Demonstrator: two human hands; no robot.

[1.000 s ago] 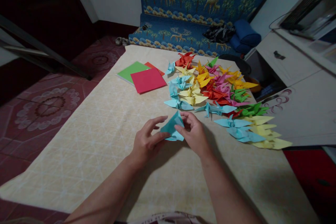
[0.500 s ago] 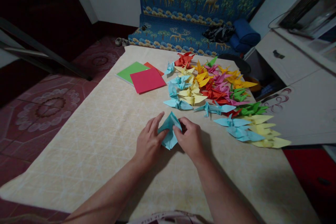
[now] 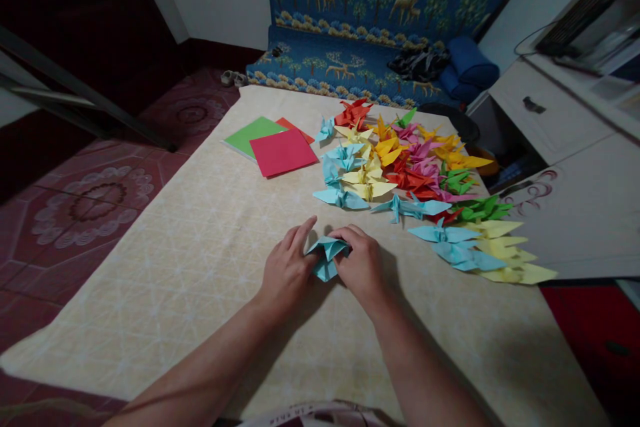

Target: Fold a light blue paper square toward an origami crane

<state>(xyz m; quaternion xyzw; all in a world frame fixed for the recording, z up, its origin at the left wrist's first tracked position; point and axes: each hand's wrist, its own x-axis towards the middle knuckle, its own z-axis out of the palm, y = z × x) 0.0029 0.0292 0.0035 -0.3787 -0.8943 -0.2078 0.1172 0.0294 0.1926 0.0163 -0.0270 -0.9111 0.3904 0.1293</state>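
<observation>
Between my two hands, just above the table, is a partly folded sheet of light blue origami paper (image 3: pixel 326 269). Its top flap is bent down toward me, making a ridged, pointed shape. My left hand (image 3: pixel 287 263) grips the paper's left side, with the index finger raised off it. On the right side my right hand (image 3: pixel 361 261) pinches the edge, its fingers curled behind the paper. Both thumbs are partly hidden by the folds. Beyond my hands lie several folded paper cranes, among them a light blue crane (image 3: pixel 341 197) close by.
Flat square sheets lie at the back left, a red sheet (image 3: pixel 283 153) over a green sheet (image 3: pixel 254 135). More cranes in yellow, red, orange, pink and green cover the right side of the table (image 3: pixel 165 293). A blue patterned sofa (image 3: pixel 345 40) stands behind, a white cabinet (image 3: pixel 590 193) at right.
The blue paper's upright top point has folded down toward me and the sheet looks shorter. My hands have moved slightly, still holding its sides.
</observation>
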